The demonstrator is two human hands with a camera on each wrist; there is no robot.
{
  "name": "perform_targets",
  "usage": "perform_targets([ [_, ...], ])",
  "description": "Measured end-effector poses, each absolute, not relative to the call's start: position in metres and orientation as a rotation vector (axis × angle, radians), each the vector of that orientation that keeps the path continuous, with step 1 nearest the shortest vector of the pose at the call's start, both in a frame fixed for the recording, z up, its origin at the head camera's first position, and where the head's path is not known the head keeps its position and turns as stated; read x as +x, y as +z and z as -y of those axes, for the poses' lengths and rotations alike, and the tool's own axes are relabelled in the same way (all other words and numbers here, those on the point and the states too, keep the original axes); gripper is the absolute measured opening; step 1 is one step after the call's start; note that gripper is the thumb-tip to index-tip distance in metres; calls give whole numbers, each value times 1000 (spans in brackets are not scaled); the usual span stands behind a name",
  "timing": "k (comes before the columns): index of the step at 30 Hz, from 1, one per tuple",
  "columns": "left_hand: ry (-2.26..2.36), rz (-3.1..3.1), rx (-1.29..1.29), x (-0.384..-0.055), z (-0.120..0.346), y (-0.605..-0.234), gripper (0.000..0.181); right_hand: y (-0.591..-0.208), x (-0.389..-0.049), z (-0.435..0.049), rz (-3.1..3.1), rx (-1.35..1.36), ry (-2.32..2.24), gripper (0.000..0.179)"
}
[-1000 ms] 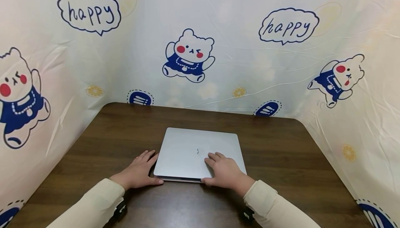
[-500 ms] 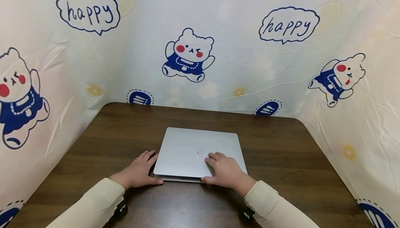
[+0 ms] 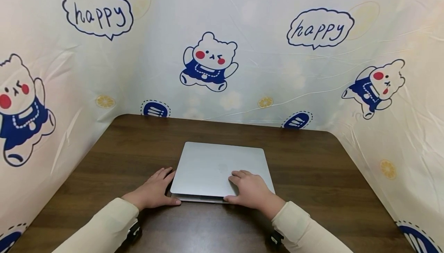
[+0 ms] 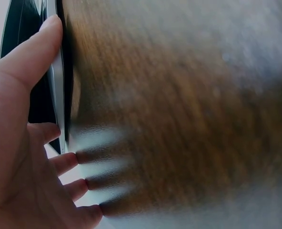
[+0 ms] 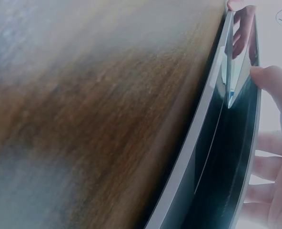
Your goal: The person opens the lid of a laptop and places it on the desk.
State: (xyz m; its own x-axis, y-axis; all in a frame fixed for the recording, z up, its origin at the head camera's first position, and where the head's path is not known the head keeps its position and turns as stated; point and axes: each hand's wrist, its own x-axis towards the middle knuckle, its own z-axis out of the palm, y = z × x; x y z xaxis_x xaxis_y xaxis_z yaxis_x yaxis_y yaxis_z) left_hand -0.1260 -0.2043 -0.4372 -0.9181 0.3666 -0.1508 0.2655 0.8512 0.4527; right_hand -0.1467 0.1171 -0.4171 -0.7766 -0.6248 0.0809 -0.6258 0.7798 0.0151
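A silver laptop (image 3: 204, 168) lies on the brown wooden table, its lid raised a narrow gap at the front edge. With its fingers on top and its thumb at the front edge, my right hand (image 3: 251, 193) holds the lid. In the right wrist view the dark inside of the lid (image 5: 246, 143) stands apart from the base (image 5: 198, 129). My left hand (image 3: 152, 194) is spread around the laptop's front left corner. Its thumb (image 4: 38, 50) touches the base's front edge, and the other fingers reach along the left side, several fingertips on the table.
The wooden table (image 3: 305, 168) has rounded far corners. A pale curtain (image 3: 256, 64) with bear drawings and lettering surrounds it at the back and both sides. Each wrist carries a dark strapped device.
The lid's front edge has risen very slightly, and the gap above the base is a little wider. A dark mark on the lid has faded. My left hand has stayed in place.
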Motion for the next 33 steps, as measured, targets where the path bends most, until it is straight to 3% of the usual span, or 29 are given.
perform_targets([
  [33,678,-2785,466,-125,203,-438,98,-406,-142,-121,2750,1037,94,44],
])
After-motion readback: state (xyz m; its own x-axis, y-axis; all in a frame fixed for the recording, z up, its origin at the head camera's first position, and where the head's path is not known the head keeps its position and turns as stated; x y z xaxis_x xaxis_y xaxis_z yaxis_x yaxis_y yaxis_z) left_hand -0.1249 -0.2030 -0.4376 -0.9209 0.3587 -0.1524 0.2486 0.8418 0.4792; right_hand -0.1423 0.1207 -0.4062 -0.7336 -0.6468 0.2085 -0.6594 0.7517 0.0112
